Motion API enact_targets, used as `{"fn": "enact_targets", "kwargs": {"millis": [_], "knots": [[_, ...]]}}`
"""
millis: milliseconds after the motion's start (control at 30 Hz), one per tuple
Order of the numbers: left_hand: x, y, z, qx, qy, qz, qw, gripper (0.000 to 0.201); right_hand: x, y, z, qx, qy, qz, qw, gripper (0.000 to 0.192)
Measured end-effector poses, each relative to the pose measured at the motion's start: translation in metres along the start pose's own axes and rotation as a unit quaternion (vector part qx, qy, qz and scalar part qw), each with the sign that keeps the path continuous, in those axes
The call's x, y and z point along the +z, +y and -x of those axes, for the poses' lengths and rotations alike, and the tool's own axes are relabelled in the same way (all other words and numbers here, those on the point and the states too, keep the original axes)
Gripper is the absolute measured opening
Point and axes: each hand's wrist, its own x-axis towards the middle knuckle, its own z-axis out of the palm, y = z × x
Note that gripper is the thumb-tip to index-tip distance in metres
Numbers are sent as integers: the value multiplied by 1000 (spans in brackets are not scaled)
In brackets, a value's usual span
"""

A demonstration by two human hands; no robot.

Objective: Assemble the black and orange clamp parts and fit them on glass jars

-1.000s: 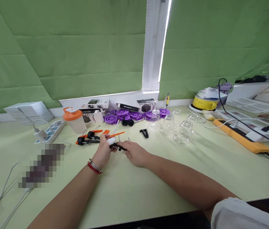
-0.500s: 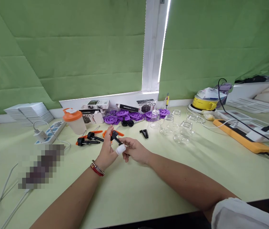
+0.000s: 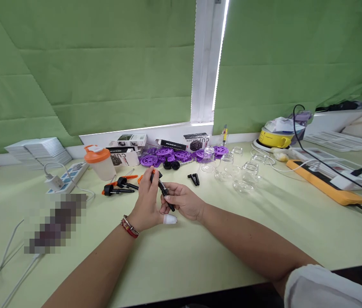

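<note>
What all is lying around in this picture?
Slim rod: one, black, between both hands
Capped rods: at least two, black, left of hands
Folded piece: one, black, beyond right hand
Spoked discs: several, purple, back centre
Jars: several, clear, right of centre
Shaker bottle: one, clear, orange lid, back left
Cartons: several, black and white, back centre
Layered stack: one, white, back left
Power strip: one, white and blue, left
Extension block: one, orange and black, right
Pot: one, yellow, back right
Blinds: two, green, background
Cables: several, white and black, both sides
Left hand: one, white thumb cover, centre
Right hand: one, bare, holding slim rod
</note>
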Motion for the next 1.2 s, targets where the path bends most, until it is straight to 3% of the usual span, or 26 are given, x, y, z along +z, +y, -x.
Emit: {"fn": "enact_targets", "kwargs": {"millis": [467,667,833,1200], "knots": [[-1,6,-2,14,48,0,999,117,2,-3,2,38,15,-9,999,49],[3,8,-2,66,64,-69,993,115,0,-2,2,29,-3,-9,1000,44],[7,11,-1,69,95,-102,988,113,-1,-1,1,14,-3,11,1000,49],[5,10,0,68,83,-92,990,102,-2,-1,1,-7,-11,60,998,46]]}}
